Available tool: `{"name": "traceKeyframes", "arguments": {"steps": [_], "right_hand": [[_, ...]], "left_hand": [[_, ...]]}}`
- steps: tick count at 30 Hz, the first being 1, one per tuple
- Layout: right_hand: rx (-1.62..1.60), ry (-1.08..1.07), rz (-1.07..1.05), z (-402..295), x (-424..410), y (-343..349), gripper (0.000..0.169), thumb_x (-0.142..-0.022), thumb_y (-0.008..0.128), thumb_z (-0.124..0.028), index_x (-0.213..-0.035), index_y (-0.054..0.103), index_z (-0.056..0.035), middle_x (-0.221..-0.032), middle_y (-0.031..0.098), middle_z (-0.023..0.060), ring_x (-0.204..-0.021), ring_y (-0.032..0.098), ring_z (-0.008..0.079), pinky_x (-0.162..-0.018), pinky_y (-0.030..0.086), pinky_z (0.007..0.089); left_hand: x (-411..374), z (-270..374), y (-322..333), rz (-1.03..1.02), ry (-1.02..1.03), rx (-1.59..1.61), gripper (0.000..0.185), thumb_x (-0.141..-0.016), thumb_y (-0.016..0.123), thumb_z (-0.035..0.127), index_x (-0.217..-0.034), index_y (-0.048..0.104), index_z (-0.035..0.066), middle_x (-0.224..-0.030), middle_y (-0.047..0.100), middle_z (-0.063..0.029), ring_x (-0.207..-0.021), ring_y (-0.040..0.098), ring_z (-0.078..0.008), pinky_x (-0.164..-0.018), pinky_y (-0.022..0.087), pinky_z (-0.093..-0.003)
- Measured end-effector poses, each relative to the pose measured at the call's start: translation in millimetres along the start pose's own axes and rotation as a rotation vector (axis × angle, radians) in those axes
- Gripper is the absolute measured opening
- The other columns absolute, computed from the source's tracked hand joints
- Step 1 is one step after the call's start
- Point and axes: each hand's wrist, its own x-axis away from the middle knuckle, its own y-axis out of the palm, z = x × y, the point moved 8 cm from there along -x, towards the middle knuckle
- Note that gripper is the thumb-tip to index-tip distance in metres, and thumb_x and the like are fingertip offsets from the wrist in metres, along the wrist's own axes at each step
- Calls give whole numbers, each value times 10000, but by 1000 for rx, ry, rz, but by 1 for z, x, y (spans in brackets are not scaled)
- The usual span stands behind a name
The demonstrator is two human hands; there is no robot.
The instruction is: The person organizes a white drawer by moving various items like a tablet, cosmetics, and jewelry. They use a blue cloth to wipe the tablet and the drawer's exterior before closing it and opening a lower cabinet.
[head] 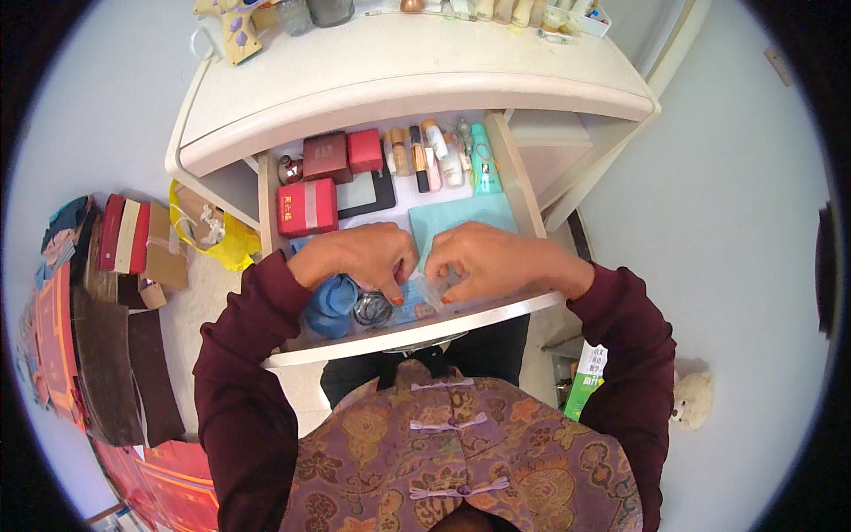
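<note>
Both hands are inside a pulled-out drawer of a white dressing table. My right hand pinches a small clear plastic piece, perhaps a bag, above the drawer's front part. My left hand is just left of it, fingers bent, over a coiled dark cord or band; whether it holds anything is hidden. A rolled blue cloth lies by the coil. Behind the hands are a turquoise sheet or pouch, a red box, a dark red box and a black-framed e-reader.
Cosmetic tubes and bottles and a turquoise tube lie at the drawer's back right. Jars and bottles stand along the rear of the tabletop. A yellow bag and stacked boxes are at left.
</note>
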Motion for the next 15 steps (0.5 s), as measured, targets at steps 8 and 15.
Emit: {"name": "traceKeyframes", "arguments": {"steps": [8,15], "right_hand": [[-799,321,34,44,13,-29,266,-951,599,-129,-1177,647,3,-1073,688,59,-930,618,107,-810,510,275],[-989,322,103,51,13,-28,274,-992,574,-148,-1217,613,4,-1102,701,91,-945,643,125,-779,496,261]], "left_hand": [[3,-4,-35,323,-21,134,273,-684,856,170,-855,729,0,-717,687,-112,-659,673,-203,-604,515,-329],[2,1,-28,307,-14,40,274,-687,865,163,-829,705,-8,-712,670,-103,-652,664,-192,-601,510,-318]]}}
